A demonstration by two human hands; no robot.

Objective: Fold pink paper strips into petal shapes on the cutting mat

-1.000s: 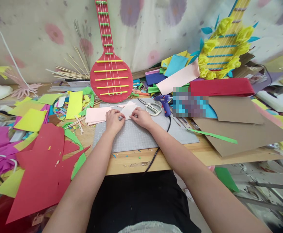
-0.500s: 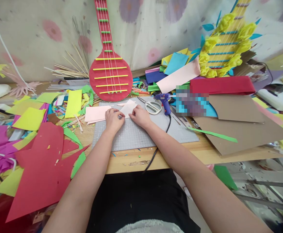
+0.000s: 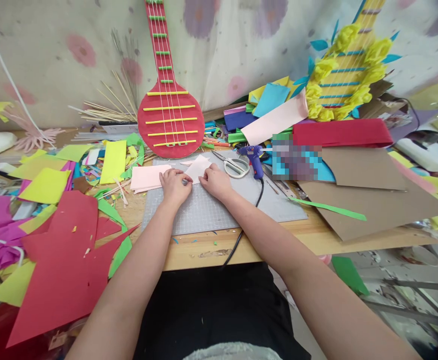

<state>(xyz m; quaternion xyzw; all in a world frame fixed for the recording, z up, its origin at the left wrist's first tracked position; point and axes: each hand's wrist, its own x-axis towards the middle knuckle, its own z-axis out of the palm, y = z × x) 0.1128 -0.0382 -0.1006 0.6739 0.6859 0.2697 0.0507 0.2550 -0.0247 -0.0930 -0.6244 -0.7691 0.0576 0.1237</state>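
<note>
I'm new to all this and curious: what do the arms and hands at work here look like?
They are a person's. The left hand and right hand are bare, without gloves, and no sleeves cover the forearms in view. No watch or bracelet shows on either wrist. Black clothing shows between the arms.

Pale pink paper (image 3: 198,169), slanted (one corner pointing away), over gray mat (image 3: 199,215)

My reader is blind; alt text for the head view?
A person's left hand and right hand flank a pale pink paper on a gray mat. Scissors and a glue gun lie nearby; a red model lute stands behind.
</note>
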